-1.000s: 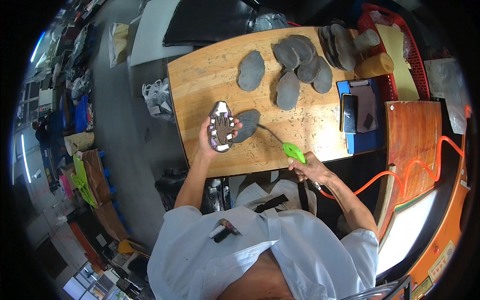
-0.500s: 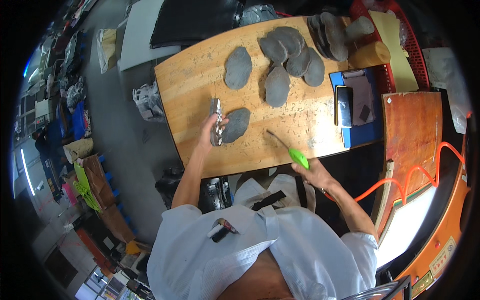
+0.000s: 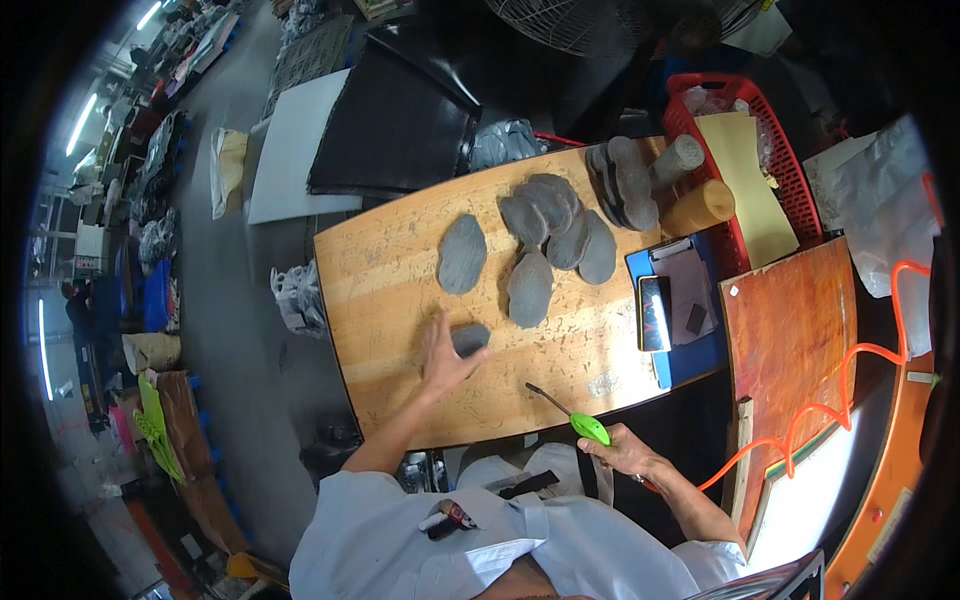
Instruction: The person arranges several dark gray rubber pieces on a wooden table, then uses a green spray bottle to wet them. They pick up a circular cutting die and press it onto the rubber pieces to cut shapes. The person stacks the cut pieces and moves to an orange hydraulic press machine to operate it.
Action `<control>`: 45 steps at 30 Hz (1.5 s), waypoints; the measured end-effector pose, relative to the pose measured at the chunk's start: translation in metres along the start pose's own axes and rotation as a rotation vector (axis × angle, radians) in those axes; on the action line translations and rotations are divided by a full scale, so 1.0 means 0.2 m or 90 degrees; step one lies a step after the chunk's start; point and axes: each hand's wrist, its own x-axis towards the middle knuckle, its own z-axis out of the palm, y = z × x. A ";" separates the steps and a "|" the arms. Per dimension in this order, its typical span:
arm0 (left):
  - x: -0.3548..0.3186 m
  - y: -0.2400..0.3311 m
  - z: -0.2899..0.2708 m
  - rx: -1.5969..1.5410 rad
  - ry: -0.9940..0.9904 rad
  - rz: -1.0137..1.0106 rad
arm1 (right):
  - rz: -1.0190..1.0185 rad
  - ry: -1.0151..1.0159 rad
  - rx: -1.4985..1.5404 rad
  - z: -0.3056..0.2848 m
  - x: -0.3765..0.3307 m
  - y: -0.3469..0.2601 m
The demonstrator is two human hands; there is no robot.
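Observation:
Near the table's left front, my left hand (image 3: 447,360) is spread over a flat grey oval piece (image 3: 470,339). The fingers are apart, with the thumb at the piece's near edge, and the palm hides part of it. My right hand (image 3: 622,450) grips a green air blow gun (image 3: 590,429) at the front edge. Its thin dark nozzle points left over the tabletop, and an orange coiled hose (image 3: 765,445) trails off to the right. Another grey oval piece (image 3: 462,255) lies farther back by itself. Several more overlap in a group (image 3: 543,215) at the middle.
A stack of grey pieces (image 3: 628,185) stands on edge at the back right, beside two rolls, one tan (image 3: 700,208). A blue clipboard (image 3: 715,350) carries a phone (image 3: 654,314). Beyond are a red basket (image 3: 735,235), a wooden board (image 3: 790,340) and a fan (image 3: 570,22).
The grey piece held on edge in my left hand is no longer upright, and the fingers have spread. My right hand still holds the blow gun. The view has tilted, showing more of the far side.

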 end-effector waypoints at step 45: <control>-0.19 -0.24 -0.30 -1.161 -0.311 -0.222 | -0.071 -0.079 0.022 0.25 0.10 -0.21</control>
